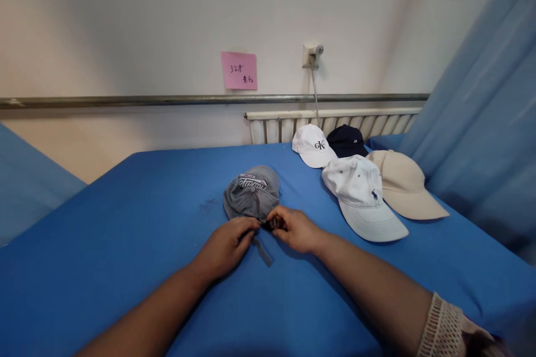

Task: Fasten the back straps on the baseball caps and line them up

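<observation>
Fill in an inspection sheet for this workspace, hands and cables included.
Surface: blue cover, faint dark mark beside the gray cap.
Job's things: gray cap, its strap trailing on the cover.
Clutter: white cap, navy cap, pale polo-logo cap, beige cap, grouped at right.
Hands: left hand and right hand pinch the gray cap's near edge.
Cables: one cord hangs from the wall socket.
Surroundings: pink note, metal rail, blue curtain at right.
</observation>
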A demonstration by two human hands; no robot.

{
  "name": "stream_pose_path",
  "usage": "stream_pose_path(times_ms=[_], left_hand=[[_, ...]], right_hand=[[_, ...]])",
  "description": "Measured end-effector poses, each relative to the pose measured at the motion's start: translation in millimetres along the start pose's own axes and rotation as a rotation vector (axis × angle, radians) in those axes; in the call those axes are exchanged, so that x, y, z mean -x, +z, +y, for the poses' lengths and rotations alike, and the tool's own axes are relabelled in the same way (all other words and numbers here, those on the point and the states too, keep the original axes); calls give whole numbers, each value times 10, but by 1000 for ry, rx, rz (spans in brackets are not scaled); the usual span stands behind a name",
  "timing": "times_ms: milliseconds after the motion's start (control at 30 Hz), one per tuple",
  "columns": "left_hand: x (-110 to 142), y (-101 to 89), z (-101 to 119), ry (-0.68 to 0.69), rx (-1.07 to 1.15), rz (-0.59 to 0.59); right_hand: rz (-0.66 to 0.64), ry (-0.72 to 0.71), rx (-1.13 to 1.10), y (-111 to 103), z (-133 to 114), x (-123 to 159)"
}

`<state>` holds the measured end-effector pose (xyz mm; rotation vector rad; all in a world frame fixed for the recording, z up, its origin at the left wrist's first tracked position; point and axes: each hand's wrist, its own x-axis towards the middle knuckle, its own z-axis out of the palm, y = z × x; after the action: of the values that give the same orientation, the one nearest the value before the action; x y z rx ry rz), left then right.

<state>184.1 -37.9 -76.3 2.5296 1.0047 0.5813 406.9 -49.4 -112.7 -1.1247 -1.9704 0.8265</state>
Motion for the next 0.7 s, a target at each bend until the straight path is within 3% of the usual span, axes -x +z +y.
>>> stream_pose_path(times_ms=[200,467,700], left_hand=[[-43,-54,95,83,71,-150],[-3,-43,66,128,77,-156],[-25,29,159,40,-20,-89]], right_hand=[[10,60,-91,68,41,6],[8,48,-66,69,30,23],[55,58,-115,74,-85,17]])
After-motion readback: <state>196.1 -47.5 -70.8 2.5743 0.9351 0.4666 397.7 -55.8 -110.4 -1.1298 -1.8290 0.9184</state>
